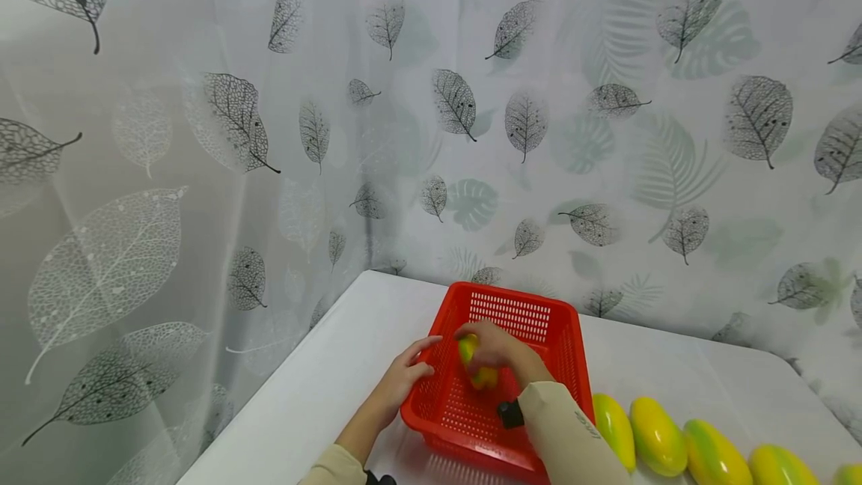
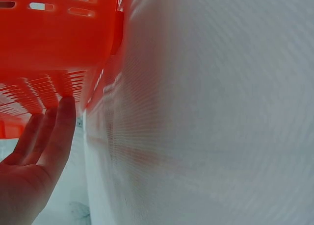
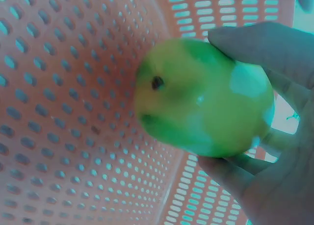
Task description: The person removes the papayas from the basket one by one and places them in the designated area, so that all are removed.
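Observation:
A yellow-green mango (image 1: 483,379) is inside the red plastic basket (image 1: 572,320), gripped by my right hand (image 1: 494,346) from above. In the right wrist view, thumb and fingers curl round both sides of the mango (image 3: 201,100), and a dark stem spot shows at its end. The perforated basket floor lies close behind it. My left hand (image 1: 397,380) is at the basket's left side, its fingers stretched out. The left wrist view shows those straight fingertips against the slotted outer wall of the basket (image 2: 54,43).
Several more mangoes (image 1: 656,436) lie in a row on the white table (image 1: 316,365), right of the basket. A leaf-patterned curtain (image 1: 417,133) hangs behind the table and along its left side.

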